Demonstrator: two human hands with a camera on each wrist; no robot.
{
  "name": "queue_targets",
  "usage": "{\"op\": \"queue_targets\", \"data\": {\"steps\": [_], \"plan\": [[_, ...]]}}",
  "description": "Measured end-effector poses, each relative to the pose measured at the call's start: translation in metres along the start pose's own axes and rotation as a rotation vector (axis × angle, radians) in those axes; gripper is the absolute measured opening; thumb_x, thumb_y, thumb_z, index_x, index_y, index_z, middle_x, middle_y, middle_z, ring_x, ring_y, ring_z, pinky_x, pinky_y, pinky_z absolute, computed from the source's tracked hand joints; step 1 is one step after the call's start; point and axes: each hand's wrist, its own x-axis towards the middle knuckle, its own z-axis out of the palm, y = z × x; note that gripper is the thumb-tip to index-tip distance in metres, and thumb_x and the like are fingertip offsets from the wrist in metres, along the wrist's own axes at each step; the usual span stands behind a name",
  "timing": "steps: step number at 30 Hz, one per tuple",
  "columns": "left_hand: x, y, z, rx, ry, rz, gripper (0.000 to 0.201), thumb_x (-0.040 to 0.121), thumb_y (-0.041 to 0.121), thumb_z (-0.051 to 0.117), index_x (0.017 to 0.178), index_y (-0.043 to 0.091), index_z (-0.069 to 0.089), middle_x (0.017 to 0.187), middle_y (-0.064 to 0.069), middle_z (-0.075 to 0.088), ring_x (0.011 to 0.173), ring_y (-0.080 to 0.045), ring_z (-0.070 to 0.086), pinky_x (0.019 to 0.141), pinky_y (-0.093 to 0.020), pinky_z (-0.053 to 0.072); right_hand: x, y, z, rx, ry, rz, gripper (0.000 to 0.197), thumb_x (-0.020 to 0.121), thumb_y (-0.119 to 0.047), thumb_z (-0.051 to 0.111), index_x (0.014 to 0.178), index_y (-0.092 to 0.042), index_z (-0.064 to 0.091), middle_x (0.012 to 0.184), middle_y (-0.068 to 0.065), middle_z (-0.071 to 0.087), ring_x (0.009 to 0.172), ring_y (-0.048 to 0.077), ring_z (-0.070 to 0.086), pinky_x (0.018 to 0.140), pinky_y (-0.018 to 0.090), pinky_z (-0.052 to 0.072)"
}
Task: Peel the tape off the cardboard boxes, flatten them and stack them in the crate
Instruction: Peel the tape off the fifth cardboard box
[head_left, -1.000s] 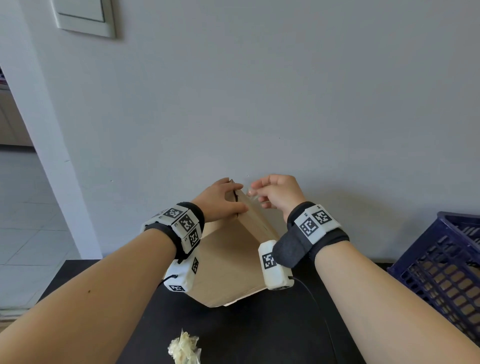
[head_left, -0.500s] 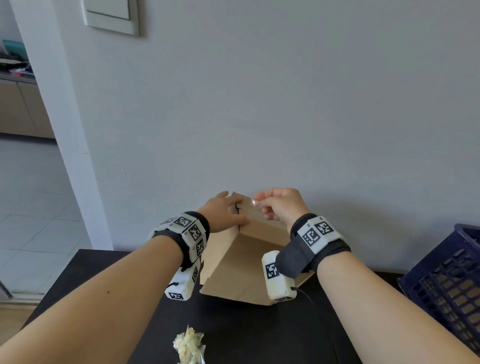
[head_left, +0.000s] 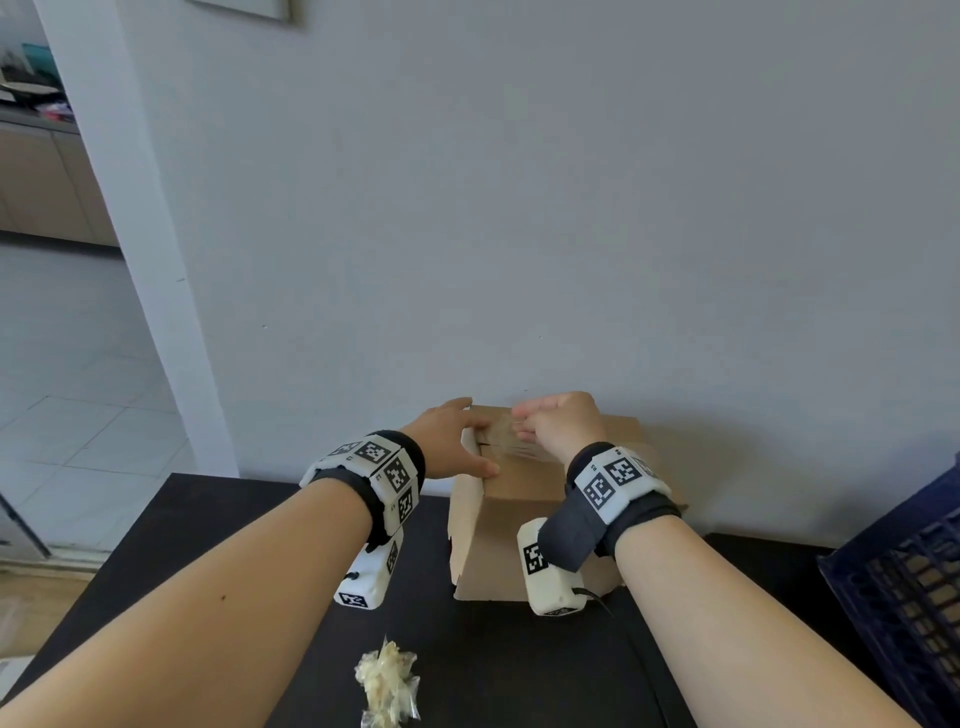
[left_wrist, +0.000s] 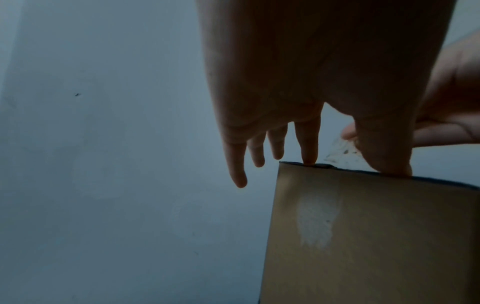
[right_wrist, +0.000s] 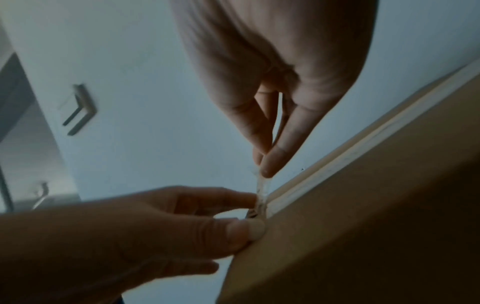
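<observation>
A brown cardboard box (head_left: 498, 535) stands on the black table (head_left: 260, 519) against the wall. My left hand (head_left: 475, 441) rests on its top left corner with straight fingers; the index finger (left_wrist: 309, 148) and thumb (left_wrist: 387, 156) press on the top edge. My right hand (head_left: 519, 422) is just above the box top. Its thumb and forefinger pinch a strip of clear tape (right_wrist: 261, 186) that rises from the seam along the box (right_wrist: 363, 226). In the right wrist view my left thumb (right_wrist: 244, 230) bears against the box side beside the strip.
A dark blue plastic crate (head_left: 898, 587) stands at the table's right edge. A crumpled wad of peeled tape (head_left: 387, 675) lies on the table in front of me. The grey wall is right behind the box, and a doorway opens at the left.
The box was tilted up on an edge and has come down to sit flat on the table. Both hands came down with it, the right one still pinching the tape.
</observation>
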Motion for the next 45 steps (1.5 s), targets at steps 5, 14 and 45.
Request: {"op": "queue_targets", "data": {"steps": [5,14,45], "plan": [[0.002,0.001,-0.005,-0.049,0.022,-0.006,0.069,0.076,0.037,0.075,0.137,0.022,0.045,0.153,0.004,0.026,0.138,-0.017,0.031,0.107,-0.028,0.027,-0.001,0.004,0.007,-0.275,-0.082,-0.123,0.026,0.077,-0.004,0.067,0.065,-0.027,0.070,0.073,-0.007,0.069,0.081,0.016,0.068,0.077,0.028,0.054],[0.009,-0.003,-0.005,-0.127,-0.003,-0.059,0.067,0.072,0.033,0.080,0.128,0.022,0.045,0.128,0.002,0.050,0.115,-0.018,0.048,0.092,-0.028,0.040,0.006,0.006,0.011,-0.466,-0.157,-0.195,0.023,0.072,-0.009,0.069,0.086,-0.027,0.067,0.077,-0.010,0.061,0.076,0.012,0.061,0.065,0.021,0.046],[0.012,0.012,-0.007,-0.082,-0.052,-0.067,0.081,0.076,0.026,0.077,0.144,0.024,0.034,0.149,0.007,0.032,0.137,-0.016,0.032,0.107,-0.027,0.028,0.009,0.010,-0.018,-0.794,0.066,-0.462,0.024,0.087,-0.009,0.054,0.090,-0.018,0.076,0.105,0.003,0.062,0.098,0.023,0.060,0.076,0.024,0.042]]}}
